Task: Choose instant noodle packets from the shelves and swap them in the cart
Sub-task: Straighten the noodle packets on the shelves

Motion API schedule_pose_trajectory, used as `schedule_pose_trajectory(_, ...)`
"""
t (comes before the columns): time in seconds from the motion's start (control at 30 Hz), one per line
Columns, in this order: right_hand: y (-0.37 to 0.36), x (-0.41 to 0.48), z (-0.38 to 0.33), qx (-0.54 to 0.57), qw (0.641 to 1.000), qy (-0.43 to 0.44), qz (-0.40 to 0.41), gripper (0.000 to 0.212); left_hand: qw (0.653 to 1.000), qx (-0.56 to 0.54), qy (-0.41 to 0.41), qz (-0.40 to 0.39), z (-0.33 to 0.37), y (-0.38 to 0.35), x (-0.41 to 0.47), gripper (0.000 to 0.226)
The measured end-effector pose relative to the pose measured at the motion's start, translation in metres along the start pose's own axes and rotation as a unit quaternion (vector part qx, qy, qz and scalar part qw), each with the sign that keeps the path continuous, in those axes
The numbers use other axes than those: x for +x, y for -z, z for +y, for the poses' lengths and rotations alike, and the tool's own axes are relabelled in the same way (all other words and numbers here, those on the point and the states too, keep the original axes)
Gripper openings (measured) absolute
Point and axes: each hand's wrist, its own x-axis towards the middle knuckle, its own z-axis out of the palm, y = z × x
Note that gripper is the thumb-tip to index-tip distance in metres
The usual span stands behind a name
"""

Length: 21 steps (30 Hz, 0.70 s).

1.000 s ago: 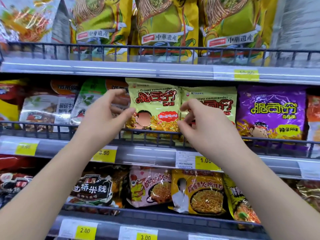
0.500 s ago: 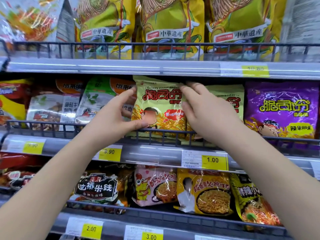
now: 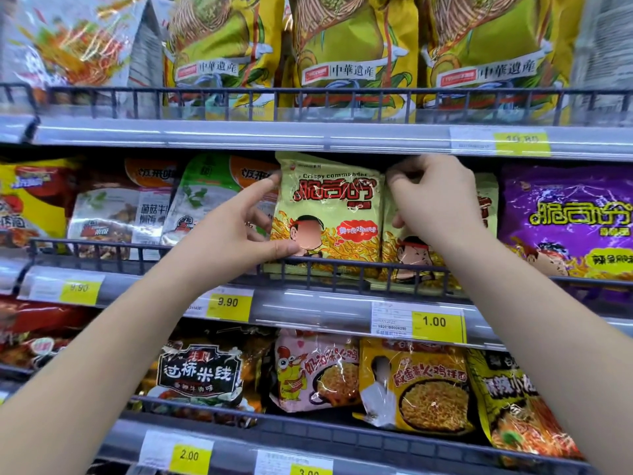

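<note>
A pale green "Crispy commander" noodle packet (image 3: 329,214) stands upright on the middle shelf behind a dark wire rail (image 3: 342,265). My left hand (image 3: 236,231) holds its left edge, forefinger near the top corner and thumb at the lower front. My right hand (image 3: 435,204) has its fingers curled over the top of a second packet of the same kind (image 3: 407,255), just right of the first one, which it partly hides. No cart is in view.
A purple packet (image 3: 568,221) stands at the right. Green-and-orange packs (image 3: 205,190) sit left of my left hand. Tall yellow bags (image 3: 346,53) fill the top shelf. The lower shelf holds pink (image 3: 315,371) and yellow packets (image 3: 424,389). A price tag (image 3: 435,320) reads 1.00.
Both hands have closed in from in front of the shelf. The left now holds the first packet's edge, and the right rose to the top of the second packet.
</note>
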Motion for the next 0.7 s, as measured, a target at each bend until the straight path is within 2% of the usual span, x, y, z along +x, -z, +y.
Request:
schedule_pose_trajectory(0.1,-0.001,0.002,0.005,0.025,0.999,-0.022,0.042,0.020,1.000,0.010,0.003,0.004,0.000,0.000,0.000,0.101)
schedule_pose_trajectory(0.2,0.000,0.004,0.006,0.048,0.997,-0.042,0.046,0.018,1.000,0.014,0.009,0.001,0.001,0.000,0.000,0.101)
schedule_pose_trajectory(0.4,0.000,-0.001,-0.002,-0.024,0.996,0.015,-0.082,0.031,1.000,0.000,0.005,0.009,0.000,-0.003,-0.002,0.097)
schedule_pose_trajectory(0.5,-0.001,0.002,-0.009,-0.087,0.991,0.039,-0.098,0.027,1.000,-0.006,0.010,0.012,-0.003,-0.002,-0.002,0.095)
schedule_pose_trajectory(0.57,-0.002,0.004,-0.009,-0.057,0.993,0.013,-0.102,0.026,1.000,-0.001,0.011,0.012,-0.003,-0.001,-0.001,0.093)
schedule_pose_trajectory(0.7,-0.003,0.009,-0.005,0.072,0.988,-0.079,-0.108,0.021,0.999,0.028,0.014,0.006,-0.003,0.000,-0.001,0.091)
